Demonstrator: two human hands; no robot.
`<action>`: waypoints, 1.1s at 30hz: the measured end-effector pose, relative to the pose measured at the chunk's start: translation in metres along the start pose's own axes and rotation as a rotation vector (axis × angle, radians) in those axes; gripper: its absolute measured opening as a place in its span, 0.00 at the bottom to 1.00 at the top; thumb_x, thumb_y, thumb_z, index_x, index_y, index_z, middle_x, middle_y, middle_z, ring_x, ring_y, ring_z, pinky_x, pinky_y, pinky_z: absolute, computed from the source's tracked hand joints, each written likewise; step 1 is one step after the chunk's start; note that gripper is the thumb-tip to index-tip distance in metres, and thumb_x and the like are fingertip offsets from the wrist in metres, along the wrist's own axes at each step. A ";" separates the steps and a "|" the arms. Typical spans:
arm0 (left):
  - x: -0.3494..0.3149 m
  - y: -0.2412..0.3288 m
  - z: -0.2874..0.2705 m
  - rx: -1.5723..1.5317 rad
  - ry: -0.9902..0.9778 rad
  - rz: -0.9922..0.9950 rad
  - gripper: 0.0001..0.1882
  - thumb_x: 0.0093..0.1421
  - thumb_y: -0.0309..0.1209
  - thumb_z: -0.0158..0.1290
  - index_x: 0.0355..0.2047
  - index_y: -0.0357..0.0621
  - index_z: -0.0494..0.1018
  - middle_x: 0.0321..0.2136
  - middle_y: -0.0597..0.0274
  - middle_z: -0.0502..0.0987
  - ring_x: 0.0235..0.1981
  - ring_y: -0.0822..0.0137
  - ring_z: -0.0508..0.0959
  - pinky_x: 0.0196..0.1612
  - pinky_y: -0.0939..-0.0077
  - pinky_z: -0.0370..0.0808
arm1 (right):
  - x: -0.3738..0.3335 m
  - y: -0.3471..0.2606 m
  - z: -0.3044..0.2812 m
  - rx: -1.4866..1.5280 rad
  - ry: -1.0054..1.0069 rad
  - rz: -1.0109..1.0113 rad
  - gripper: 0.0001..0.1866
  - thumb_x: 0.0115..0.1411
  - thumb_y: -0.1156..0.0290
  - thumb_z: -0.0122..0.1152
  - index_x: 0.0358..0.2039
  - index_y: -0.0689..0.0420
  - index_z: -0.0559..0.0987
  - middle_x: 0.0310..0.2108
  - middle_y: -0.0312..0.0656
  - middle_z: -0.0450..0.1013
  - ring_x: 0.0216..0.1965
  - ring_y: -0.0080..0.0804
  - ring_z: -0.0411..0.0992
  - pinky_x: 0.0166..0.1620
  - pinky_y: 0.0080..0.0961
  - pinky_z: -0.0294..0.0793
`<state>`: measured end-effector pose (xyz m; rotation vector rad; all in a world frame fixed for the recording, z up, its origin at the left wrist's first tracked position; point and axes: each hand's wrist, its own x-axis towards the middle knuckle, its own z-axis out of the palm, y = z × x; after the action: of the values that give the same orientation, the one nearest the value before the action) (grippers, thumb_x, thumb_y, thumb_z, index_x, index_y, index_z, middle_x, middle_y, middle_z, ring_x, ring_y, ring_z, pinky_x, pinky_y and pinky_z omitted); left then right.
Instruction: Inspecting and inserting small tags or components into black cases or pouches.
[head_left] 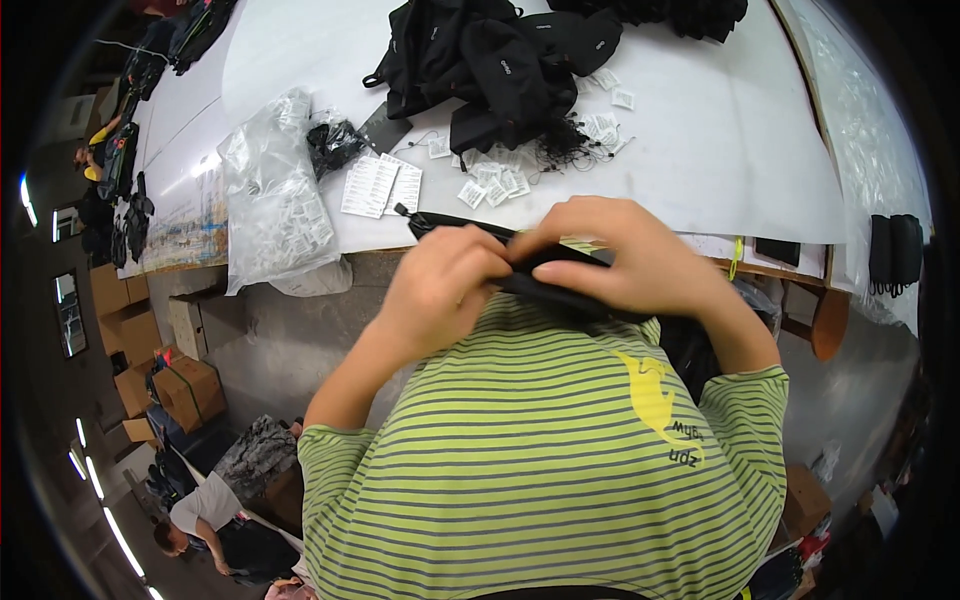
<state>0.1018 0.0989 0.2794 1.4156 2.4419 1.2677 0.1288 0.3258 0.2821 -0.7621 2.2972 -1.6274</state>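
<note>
Head view: left hand (pixel 440 275) and right hand (pixel 620 255) close together, both pinching black fabric (pixel 575 298).
Held at table (pixel 720 150) edge, near chest, probably for two-handed control.

Tabletop (pixel 720 150) bright, with glare near the left edge; dimness and lit lamps (pixel 124 541) beyond it. Left hand (pixel 440 285) and right hand (pixel 625 250) blurred. Fisheye distortion bends right edge.
</note>
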 end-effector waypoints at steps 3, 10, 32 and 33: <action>-0.005 -0.007 -0.015 -0.357 -0.190 -0.476 0.14 0.47 0.19 0.56 0.35 0.36 0.69 0.30 0.60 0.74 0.33 0.67 0.74 0.38 0.77 0.70 | -0.017 0.044 -0.024 0.582 -0.141 0.284 0.33 0.58 0.46 0.48 0.58 0.54 0.63 0.46 0.42 0.69 0.48 0.29 0.67 0.52 0.28 0.64; -0.037 -0.040 -0.020 -0.765 -0.290 -0.935 0.17 0.59 0.32 0.53 0.44 0.31 0.71 0.35 0.65 0.77 0.37 0.78 0.72 0.41 0.81 0.70 | -0.043 0.082 0.008 0.314 -0.151 0.429 0.31 0.50 0.53 0.64 0.51 0.54 0.68 0.45 0.39 0.69 0.45 0.28 0.66 0.51 0.27 0.63; -0.001 -0.031 -0.006 -0.339 -0.552 -0.639 0.17 0.56 0.39 0.54 0.35 0.35 0.74 0.14 0.52 0.70 0.14 0.67 0.66 0.20 0.73 0.64 | 0.010 0.103 0.018 1.798 0.828 0.395 0.21 0.61 0.53 0.50 0.31 0.61 0.73 0.19 0.36 0.64 0.21 0.26 0.60 0.28 0.22 0.62; 0.005 -0.028 -0.008 -0.319 -0.613 -0.591 0.16 0.57 0.39 0.54 0.34 0.35 0.74 0.14 0.52 0.70 0.14 0.64 0.67 0.21 0.72 0.64 | 0.012 0.109 0.027 1.789 0.699 0.332 0.22 0.61 0.52 0.49 0.31 0.61 0.73 0.17 0.35 0.60 0.19 0.25 0.56 0.26 0.21 0.59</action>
<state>0.0758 0.0904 0.2675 0.7521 1.9088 0.8620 0.1007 0.3247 0.1727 0.6310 0.2596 -2.8483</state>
